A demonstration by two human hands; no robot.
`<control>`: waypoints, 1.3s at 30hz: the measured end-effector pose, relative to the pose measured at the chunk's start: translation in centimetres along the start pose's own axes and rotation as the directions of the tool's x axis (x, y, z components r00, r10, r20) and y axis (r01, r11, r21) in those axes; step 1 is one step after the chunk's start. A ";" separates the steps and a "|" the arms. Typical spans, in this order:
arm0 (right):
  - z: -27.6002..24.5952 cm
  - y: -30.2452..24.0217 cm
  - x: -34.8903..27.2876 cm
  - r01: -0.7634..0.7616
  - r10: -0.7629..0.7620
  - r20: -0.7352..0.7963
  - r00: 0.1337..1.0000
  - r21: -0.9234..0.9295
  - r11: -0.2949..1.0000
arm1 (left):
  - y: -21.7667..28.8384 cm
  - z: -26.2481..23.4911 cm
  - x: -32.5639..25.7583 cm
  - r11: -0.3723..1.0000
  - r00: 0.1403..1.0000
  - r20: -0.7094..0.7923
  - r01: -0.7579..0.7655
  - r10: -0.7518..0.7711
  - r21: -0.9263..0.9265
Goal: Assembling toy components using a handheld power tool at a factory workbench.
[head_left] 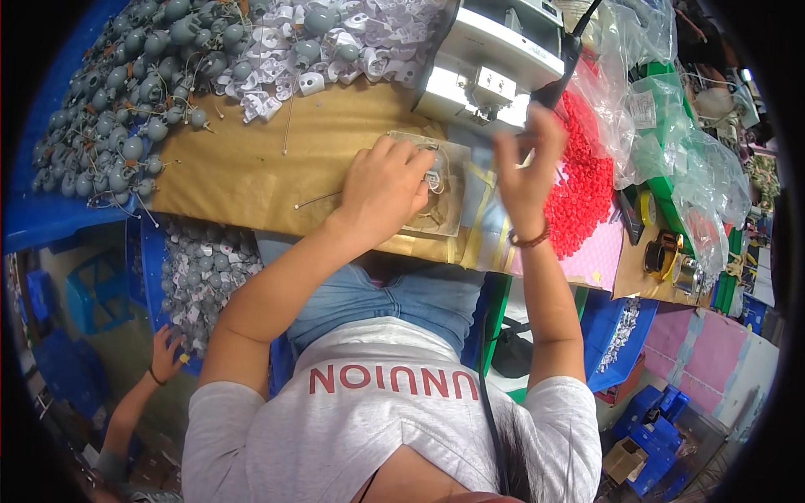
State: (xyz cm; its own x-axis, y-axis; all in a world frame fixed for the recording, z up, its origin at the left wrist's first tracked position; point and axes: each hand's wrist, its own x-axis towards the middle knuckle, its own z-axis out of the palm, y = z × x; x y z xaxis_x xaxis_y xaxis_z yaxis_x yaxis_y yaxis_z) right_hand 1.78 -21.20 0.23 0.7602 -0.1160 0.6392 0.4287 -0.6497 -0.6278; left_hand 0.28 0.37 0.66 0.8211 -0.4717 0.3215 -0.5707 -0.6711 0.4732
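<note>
My left hand (379, 186) is closed, palm down, at a small square fixture plate (454, 189) on the brown-covered table. Its fingertips press on a small grey rounded part (436, 161) with a white piece, set in the fixture. The fingers partly hide it. A thin wire (319, 200) sticks out to the left beneath this hand. Raised at the right of the fixture, my right hand (528, 172) has its thumb and fingers apart, slightly blurred, and nothing shows between them. It is just in front of a white machine (495, 84) and beside a heap of small red parts (580, 180).
Grey ball-shaped parts with wires (117, 126) are heaped at the far left, beside white plastic shells (268, 67). Clear plastic bags (671, 126), yellow tape (647, 208) and green bars stand right. Another person's hand (166, 354) reaches toward a blue bin of grey parts (210, 277).
</note>
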 end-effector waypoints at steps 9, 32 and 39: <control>-1.4 8.2 3.7 -0.446 0.470 -0.038 0.882 0.255 0.858 | 0.0 0.5 0.1 1.000 0.999 -0.025 -0.019 0.019 0.020; 0.8 -6.4 9.5 -0.333 0.235 0.241 0.941 0.560 0.759 | 0.0 0.4 -0.2 0.987 0.993 0.042 0.113 -0.109 -0.117; 1.7 -8.4 5.5 -0.271 0.207 0.177 0.962 0.699 0.662 | 0.0 0.5 -0.2 0.988 0.991 0.047 0.129 -0.125 -0.088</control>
State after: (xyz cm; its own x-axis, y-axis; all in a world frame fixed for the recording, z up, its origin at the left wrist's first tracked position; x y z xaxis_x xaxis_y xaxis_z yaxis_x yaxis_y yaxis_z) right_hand 3.21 -15.10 8.25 0.9066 -0.1129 0.4066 0.4191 0.1270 -0.8990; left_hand 0.08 0.20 0.21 0.8848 -0.4104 0.2209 -0.4573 -0.6731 0.5812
